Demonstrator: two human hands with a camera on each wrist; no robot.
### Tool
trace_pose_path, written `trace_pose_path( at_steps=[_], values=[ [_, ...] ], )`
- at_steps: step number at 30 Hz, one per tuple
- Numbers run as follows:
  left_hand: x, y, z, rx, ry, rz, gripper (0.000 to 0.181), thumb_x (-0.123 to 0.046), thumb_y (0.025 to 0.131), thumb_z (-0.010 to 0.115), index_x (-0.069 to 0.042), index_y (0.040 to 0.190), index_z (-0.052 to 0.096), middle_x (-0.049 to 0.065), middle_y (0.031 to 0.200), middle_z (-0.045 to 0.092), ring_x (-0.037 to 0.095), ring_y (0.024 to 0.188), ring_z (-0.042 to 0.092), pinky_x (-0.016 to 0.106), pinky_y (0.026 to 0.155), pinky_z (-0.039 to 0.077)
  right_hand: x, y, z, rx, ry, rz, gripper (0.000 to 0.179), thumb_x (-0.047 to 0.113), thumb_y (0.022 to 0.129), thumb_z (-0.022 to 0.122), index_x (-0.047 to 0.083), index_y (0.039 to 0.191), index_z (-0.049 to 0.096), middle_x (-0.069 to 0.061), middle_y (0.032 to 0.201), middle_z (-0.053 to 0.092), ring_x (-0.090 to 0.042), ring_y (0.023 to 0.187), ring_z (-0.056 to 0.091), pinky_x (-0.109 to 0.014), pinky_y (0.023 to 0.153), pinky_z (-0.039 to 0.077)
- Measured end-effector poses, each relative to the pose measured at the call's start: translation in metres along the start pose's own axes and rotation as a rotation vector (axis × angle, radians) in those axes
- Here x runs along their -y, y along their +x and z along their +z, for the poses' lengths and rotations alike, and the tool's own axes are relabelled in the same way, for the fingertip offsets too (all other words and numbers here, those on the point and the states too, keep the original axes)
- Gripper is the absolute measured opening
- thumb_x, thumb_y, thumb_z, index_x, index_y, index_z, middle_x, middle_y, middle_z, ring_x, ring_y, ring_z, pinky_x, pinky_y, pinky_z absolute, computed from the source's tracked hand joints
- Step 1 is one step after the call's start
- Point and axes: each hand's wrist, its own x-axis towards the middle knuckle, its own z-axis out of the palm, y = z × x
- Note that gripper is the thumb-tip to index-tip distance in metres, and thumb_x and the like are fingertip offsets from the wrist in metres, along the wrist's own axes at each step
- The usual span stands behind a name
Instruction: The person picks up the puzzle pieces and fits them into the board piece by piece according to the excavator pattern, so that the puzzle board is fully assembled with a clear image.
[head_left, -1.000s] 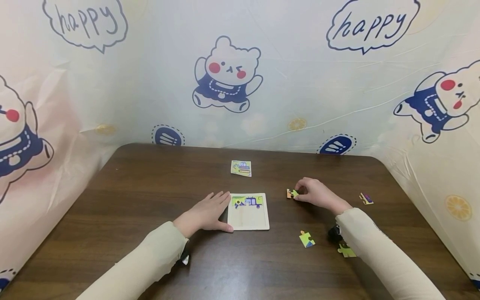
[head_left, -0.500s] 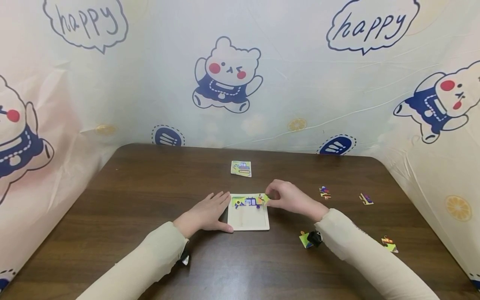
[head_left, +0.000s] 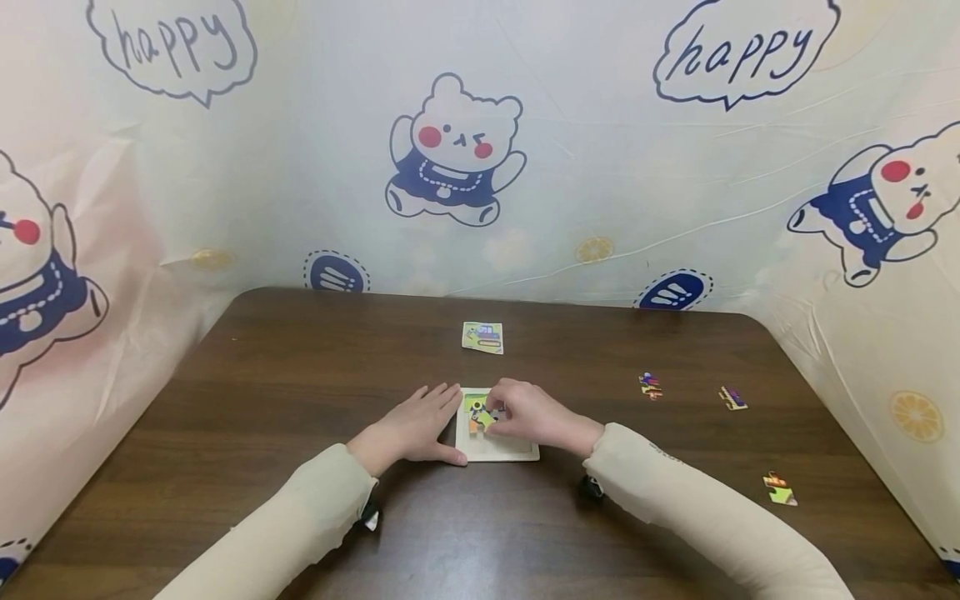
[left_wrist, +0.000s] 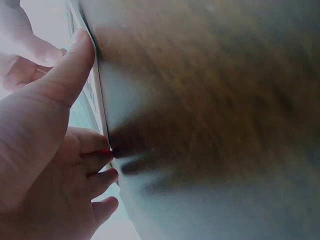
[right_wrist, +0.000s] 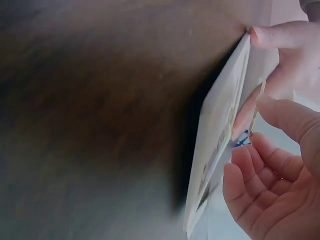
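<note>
In the head view a white puzzle tray (head_left: 498, 455) lies flat in the middle of the table. Green and purple puzzle pieces (head_left: 474, 402) fill part of its far end. My left hand (head_left: 415, 425) rests along the tray's left side, fingers straight, with the thumb at the near left corner. Over the tray, my right hand (head_left: 534, 414) pinches a green and orange puzzle piece (head_left: 486, 420) between thumb and fingertips. From the side, the right wrist view shows this thin puzzle piece (right_wrist: 257, 111) held tilted, above the tray (right_wrist: 217, 110). My right hand hides the tray's far right part.
A small picture card (head_left: 482, 337) lies beyond the tray. To the right are a red and purple piece (head_left: 649, 386), a purple piece (head_left: 732, 397) and a green and red piece (head_left: 780, 489). My right sleeve (head_left: 697, 492) covers part of the table. A printed cloth (head_left: 570, 183) hangs behind.
My right hand has carried the green and orange piece leftward from the table to the tray, first to its far right corner, then over its left part. My left hand stays put.
</note>
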Motion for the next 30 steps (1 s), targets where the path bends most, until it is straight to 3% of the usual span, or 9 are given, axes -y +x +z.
trace_pose_path(
  at_steps=[14,30],
  values=[
    [0.0,0.0,0.0,-0.016,0.007,0.016,0.096,-0.06,0.077,0.061,0.005,0.141,0.03,0.017,0.147,0.025,0.032,0.135,0.021,0.046,0.107,0.017,-0.002,0.009,0.013,0.008,-0.036,0.066,0.021,0.017,0.074,0.076,0.006,0.087,0.064,0.001,0.081,0.056,-0.009,0.068,0.048,-0.024,0.06,0.042],
    [0.001,0.001,0.002,-0.011,0.009,0.01,0.097,-0.062,0.076,0.06,0.004,0.141,0.03,0.016,0.147,0.025,0.031,0.135,0.021,0.046,0.108,0.016,-0.002,0.01,0.014,0.034,-0.043,0.069,0.019,0.016,0.077,0.075,0.005,0.09,0.067,0.001,0.081,0.054,-0.009,0.067,0.047,-0.023,0.058,0.041]
  ],
)
